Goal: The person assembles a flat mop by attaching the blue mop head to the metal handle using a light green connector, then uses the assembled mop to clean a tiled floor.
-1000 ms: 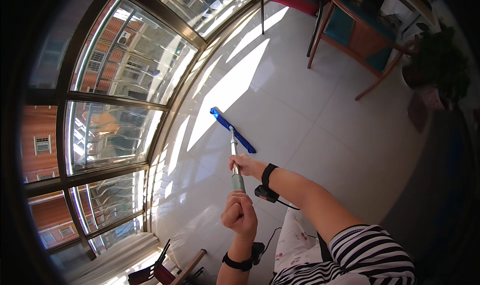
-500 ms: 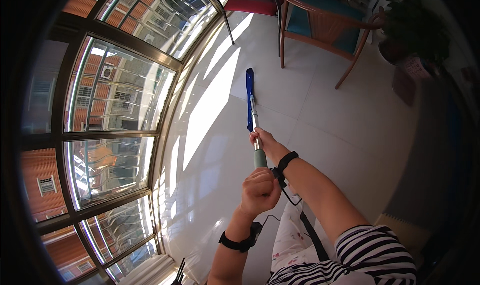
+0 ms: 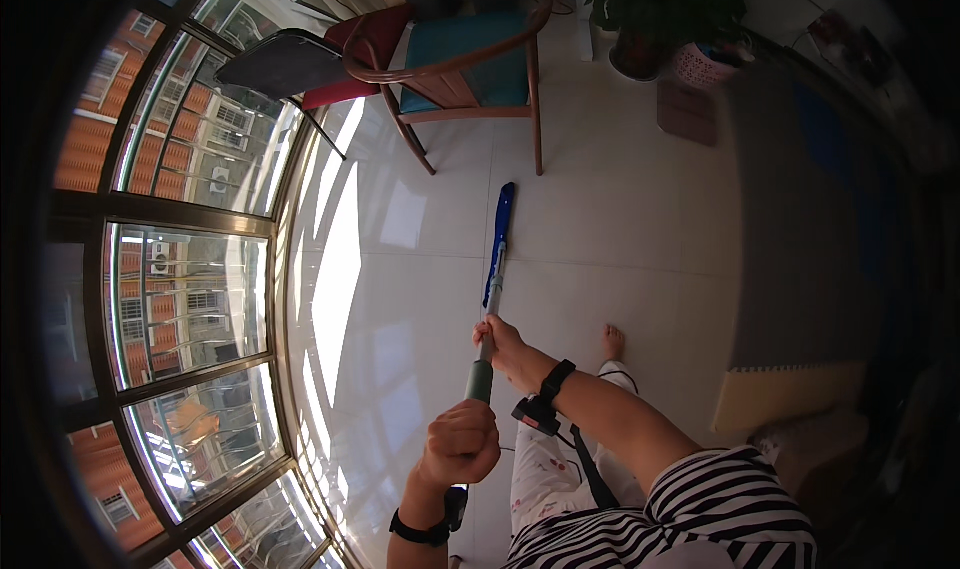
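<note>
A flat mop (image 3: 501, 237) with a blue pad lies with its head on the pale tiled floor, ahead of me. Its silver pole with a green grip runs back toward my body. Around the green grip's near end, my left hand (image 3: 460, 443) is closed in a fist. Farther down the pole, my right hand (image 3: 499, 346) wraps the silver section. Both wrists wear black straps with small devices on them. The pad is turned nearly edge-on to me, lengthwise away from my feet.
Ahead stand a wooden armchair (image 3: 466, 64) with a teal seat and a dark-backed chair with a red seat (image 3: 372, 49). A potted plant (image 3: 665, 9) and a pink basket (image 3: 705, 65) are far right. Windows line the left; a grey mat (image 3: 780, 239) lies right. My bare foot (image 3: 613, 342) shows.
My view has swung to the right, so the chairs and plant appear farther left. The mop head now lies on floor farther from the windows. Both hands keep their hold on the pole.
</note>
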### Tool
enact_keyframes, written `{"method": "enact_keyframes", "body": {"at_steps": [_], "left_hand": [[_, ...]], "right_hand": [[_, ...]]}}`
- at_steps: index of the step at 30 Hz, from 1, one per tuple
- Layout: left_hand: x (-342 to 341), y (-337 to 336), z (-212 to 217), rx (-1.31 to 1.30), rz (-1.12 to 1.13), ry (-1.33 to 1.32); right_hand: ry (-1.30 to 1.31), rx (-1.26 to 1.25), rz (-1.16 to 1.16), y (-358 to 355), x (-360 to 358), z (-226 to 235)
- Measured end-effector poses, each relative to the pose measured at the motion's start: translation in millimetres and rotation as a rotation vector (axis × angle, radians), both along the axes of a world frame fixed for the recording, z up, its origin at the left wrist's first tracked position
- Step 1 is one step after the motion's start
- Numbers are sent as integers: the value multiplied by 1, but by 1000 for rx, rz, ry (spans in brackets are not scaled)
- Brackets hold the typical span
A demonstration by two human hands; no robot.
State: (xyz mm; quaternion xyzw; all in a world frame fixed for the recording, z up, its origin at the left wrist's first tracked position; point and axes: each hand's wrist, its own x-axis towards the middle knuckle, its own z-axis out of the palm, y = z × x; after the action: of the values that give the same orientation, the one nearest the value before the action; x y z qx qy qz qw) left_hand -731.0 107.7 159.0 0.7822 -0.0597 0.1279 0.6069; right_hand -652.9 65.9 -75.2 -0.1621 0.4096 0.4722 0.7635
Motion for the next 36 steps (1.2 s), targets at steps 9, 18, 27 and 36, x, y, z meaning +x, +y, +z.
{"method": "enact_keyframes", "body": {"at_steps": [9, 18, 27, 36], "left_hand": [[107, -115, -19, -94, -79, 15], [190, -219, -14, -19, -311, -14], [186, -286, -13, -54, -661, -20], [99, -334, -1, 29, -975, -18]], "right_hand": [[-137, -137, -72, -132, 129, -15], [-234, -84, -254, -260, 196, -4], [-176, -64, -565, -363, 158, -2], [-92, 41, -776, -424, 36, 1]]}}
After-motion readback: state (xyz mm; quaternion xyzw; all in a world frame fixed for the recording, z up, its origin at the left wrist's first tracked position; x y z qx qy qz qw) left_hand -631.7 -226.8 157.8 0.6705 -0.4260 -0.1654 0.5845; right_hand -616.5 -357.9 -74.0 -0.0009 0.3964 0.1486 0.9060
